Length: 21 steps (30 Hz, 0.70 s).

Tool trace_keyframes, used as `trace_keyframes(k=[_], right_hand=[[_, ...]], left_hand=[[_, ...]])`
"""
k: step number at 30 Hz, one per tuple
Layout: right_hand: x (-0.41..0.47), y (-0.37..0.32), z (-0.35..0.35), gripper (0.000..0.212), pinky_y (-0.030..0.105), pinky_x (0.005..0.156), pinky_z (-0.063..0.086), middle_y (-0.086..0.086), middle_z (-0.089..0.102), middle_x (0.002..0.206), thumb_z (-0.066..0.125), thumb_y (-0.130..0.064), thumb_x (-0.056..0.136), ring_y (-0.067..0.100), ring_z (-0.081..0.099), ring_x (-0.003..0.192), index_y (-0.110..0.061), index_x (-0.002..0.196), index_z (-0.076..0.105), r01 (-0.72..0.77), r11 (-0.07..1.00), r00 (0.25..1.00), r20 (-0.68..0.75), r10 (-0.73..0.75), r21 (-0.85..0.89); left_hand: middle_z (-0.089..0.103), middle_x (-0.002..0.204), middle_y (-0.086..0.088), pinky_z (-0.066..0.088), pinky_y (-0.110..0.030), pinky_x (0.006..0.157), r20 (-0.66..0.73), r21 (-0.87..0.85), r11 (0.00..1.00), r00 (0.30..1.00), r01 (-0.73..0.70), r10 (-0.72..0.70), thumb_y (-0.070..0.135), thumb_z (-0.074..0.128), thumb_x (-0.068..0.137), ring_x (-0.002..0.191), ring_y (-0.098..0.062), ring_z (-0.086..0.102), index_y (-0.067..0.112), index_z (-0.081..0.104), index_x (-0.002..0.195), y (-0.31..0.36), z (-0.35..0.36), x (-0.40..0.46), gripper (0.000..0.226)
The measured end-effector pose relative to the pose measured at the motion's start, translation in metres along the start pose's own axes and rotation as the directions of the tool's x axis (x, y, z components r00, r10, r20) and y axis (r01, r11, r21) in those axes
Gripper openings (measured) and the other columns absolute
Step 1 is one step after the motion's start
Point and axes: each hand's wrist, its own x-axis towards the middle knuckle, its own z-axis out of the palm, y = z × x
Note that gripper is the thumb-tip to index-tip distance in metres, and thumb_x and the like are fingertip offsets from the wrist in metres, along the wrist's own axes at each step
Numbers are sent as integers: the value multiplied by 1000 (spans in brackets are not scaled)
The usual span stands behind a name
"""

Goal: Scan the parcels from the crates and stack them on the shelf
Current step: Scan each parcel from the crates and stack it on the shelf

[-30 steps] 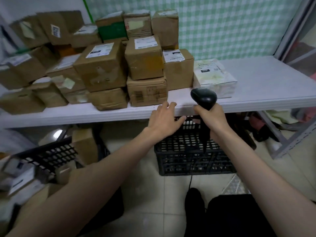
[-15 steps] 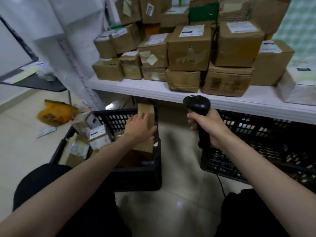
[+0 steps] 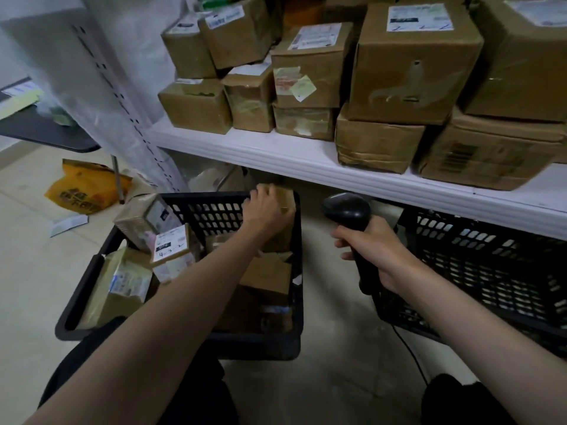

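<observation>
Parcel (image 3: 283, 204), upright at the far right corner of the left crate (image 3: 294, 302): my left hand (image 3: 265, 210), on the shelf (image 3: 306, 161) edge a second ago, now grips it. My right hand (image 3: 372, 250) keeps clasping the scanner (image 3: 346, 208); scanning comes next.

A white shelf (image 3: 306, 157) runs from centre left to the right edge of the frame, carrying brown cardboard boxes (image 3: 411, 65) stacked two or three high, many with white labels. Below it, on the pale tiled floor (image 3: 331, 378), stand two black plastic crates (image 3: 291, 317). At middle left an orange bag (image 3: 82, 191) lies beside what may be a slip of paper (image 3: 69, 223).
</observation>
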Motion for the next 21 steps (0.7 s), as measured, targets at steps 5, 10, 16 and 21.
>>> trace_keyframes(k=[5, 10, 16, 21], right_hand=[[6, 1, -5, 17, 31, 73, 58, 8, 73, 98, 73, -15, 89, 22, 71, 94, -19, 105, 71, -40, 999, 999, 2, 39, 35], [1, -3, -1, 18, 34, 78, 59, 6, 75, 96, 74, -17, 89, 24, 73, 94, -18, 107, 72, -29, 999, 999, 36, 28, 26], [-16, -15, 7, 14, 33, 75, 59, 7, 75, 92, 73, -15, 89, 19, 71, 85, -21, 101, 72, 13, 999, 996, 91, -17, 48], [-35, -19, 18, 14, 28, 70, 55, 9, 72, 89, 72, -13, 91, 17, 68, 82, -16, 105, 71, 0, 996, 990, 139, -12, 90]], left_hand=[[25, 160, -23, 32, -49, 119, 31, -174, 962, 977, 213, -211, 80, 63, 79, 148, -40, 28, -4, 9, 158, 3, 8, 19, 127], [41, 152, -20, 45, -47, 110, 84, -340, 895, 958, 287, -275, 70, 75, 76, 138, -37, 45, -3, 19, 153, 5, 14, 20, 120], [52, 141, -15, 53, -49, 101, 64, -389, 880, 961, 271, -268, 61, 84, 71, 127, -34, 54, 3, 28, 149, -18, 0, -15, 112], [50, 120, -3, 50, -33, 77, -23, -409, 890, 973, 202, -231, 56, 85, 73, 113, -26, 57, 7, 33, 144, -47, -39, -71, 100]])
